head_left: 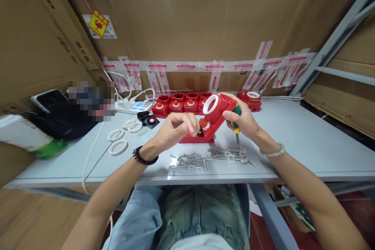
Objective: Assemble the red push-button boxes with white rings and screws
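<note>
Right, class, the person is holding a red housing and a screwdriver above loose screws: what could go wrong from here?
1. The right hand grips both the red housing and the screwdriver, tip pointing down; either could slip from so crowded a grip.
2. The screws lie loose near the front edge of the table; a forearm might sweep them off.

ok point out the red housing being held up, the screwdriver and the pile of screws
red housing (223,112), head view, on its red side beside the white ring
screwdriver (237,111), head view, on the green top of its handle
screws (189,159), head view, on the middle of the loose pile
</note>
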{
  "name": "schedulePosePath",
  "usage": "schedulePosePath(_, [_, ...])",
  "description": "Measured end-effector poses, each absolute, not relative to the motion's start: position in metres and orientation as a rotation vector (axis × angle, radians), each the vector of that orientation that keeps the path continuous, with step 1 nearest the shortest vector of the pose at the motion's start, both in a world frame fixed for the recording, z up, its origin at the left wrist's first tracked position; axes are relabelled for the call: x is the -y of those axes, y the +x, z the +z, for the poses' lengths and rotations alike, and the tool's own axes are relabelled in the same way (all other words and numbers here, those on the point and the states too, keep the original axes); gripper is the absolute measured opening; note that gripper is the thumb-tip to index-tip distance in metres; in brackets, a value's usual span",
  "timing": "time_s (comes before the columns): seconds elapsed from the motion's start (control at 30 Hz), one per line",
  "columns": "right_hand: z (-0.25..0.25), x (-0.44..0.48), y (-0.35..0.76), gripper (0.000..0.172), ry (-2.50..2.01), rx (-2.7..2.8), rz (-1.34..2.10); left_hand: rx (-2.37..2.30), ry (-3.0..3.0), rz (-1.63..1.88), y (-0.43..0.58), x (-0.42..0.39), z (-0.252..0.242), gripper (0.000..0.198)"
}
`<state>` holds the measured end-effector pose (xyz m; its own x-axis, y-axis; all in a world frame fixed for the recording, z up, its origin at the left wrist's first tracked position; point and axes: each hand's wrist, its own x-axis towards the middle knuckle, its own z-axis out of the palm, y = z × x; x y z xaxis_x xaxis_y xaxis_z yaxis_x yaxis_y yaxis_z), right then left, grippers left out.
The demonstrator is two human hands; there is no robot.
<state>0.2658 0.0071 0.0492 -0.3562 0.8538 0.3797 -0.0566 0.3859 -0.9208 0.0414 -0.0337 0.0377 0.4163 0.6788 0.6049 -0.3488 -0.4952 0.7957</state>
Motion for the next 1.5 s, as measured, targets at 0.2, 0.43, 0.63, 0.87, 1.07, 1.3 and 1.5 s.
schedulePosePath(0.2, [0.0504,-0.0017,0.2621,0.069,-0.722,1.685,1.159,-0.276,1.641,1.129,0.0396,0.0409,0.0422,0.054])
schedulePosePath(0.43, [0.0483,-0.0015,0.2620,0.064,-0.672,1.723,1.096,-0.258,1.675,1.039,0.0362,0.0389,0.0381,0.064])
schedulePosePath(0.63, [0.0488,-0.0018,0.2619,0.063,-0.670,1.737,1.068,-0.170,1.706,1.012,0.0374,0.0396,0.0411,0.067])
schedulePosePath(0.87, [0.0487,-0.0003,0.2615,0.065,-0.651,1.760,1.047,-0.190,1.747,0.954,0.0359,0.0401,0.0406,0.070])
schedulePosePath(1.07, [0.0497,0.0014,0.2609,0.065,-0.670,1.777,1.018,-0.011,1.652,0.925,0.0357,0.0438,0.0431,0.057])
schedulePosePath(1.3, [0.0491,0.0012,0.2605,0.066,-0.707,1.798,0.998,0.252,1.596,0.825,0.0346,0.0418,0.0363,0.035])
schedulePosePath(1.5, [0.0499,0.0022,0.2605,0.064,-0.699,1.803,0.985,0.231,1.627,0.801,0.0348,0.0434,0.0381,0.026])
